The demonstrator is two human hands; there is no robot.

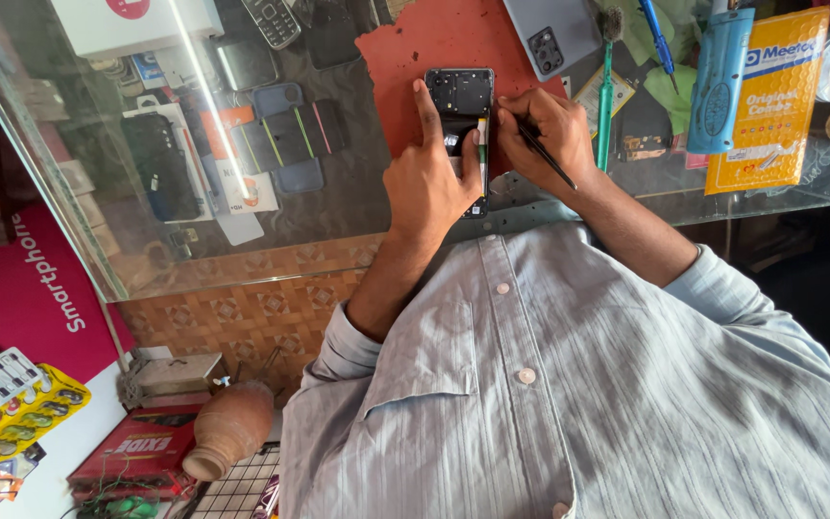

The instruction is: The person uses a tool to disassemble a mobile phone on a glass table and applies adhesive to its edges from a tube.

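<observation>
Pinching a thin dark tool (pixel 542 152) like a pen, the right hand (pixel 551 135) has its tip down at the right edge of an opened smartphone (pixel 463 115); fingers closed tight on the shaft. The left hand (pixel 429 178) pins that phone flat, index finger stretched up along its left side, thumb on the lower right edge, so it is a pressing hold rather than a wrap. The phone lies back-off, dark innards and a pale strip showing, on a red mat (pixel 415 67) atop a glass counter (pixel 338 192).

Just right of the working hand stands a green-handled brush (pixel 606 96), near it a blue screwdriver (pixel 658 38) and a blue cylinder-shaped tool (pixel 720 82) beside a yellow packet (pixel 775 96). A grey phone back cover (pixel 554 34) sits at the mat's upper right. Left of the mat the glass is bare on top, with phone cases (pixel 280 135) visible on the shelf beneath. The counter's near edge runs close under both wrists; below it, a tiled front (pixel 242 308) and a clay pot (pixel 228 428) lower left.
</observation>
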